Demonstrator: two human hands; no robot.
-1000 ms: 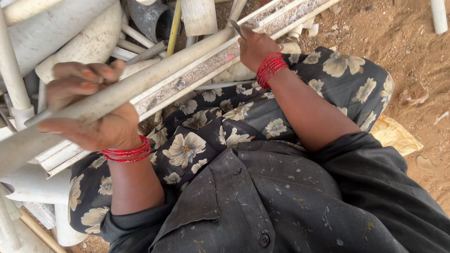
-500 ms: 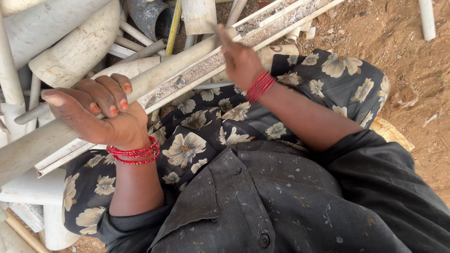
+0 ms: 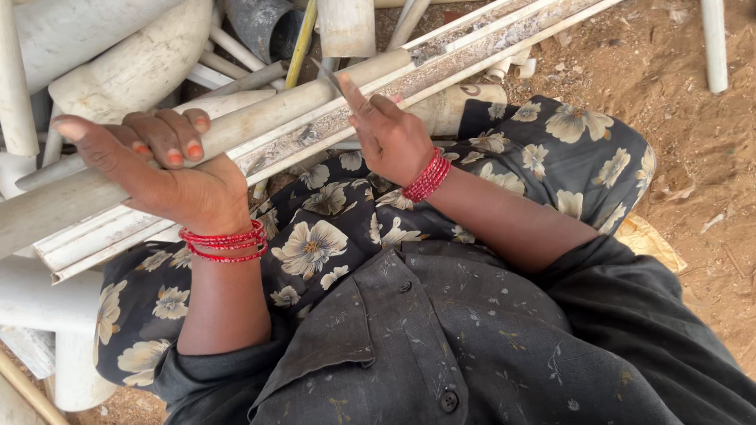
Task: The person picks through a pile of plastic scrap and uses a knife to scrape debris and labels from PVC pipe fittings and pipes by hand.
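I see the long pale plastic pipe (image 3: 236, 126) lying slantwise across the lap, over the flowered cloth (image 3: 331, 236), running from lower left up toward the upper right. My left hand (image 3: 169, 173) sits against its lower stretch, fingers curled loosely over the top but not clamped shut; the thumb sticks out to the left, clear of the pipe. My right hand (image 3: 390, 134) is further up, pinching a small grey blade (image 3: 327, 75) between thumb and fingers, its tip just at the pipe's upper side.

Beside the pipe lies a flat white channel strip (image 3: 441, 75), dusty in its groove, and behind them a heap of pipe offcuts (image 3: 134, 67) on the bare sandy ground (image 3: 693, 157).

I judge the pipe light for its length, stiff, hollow, and a little slick with dust, so it may roll on the cloth. The best hold looks to be a full wrap near the middle, where it rests on the knee. The cut ends may be rough.
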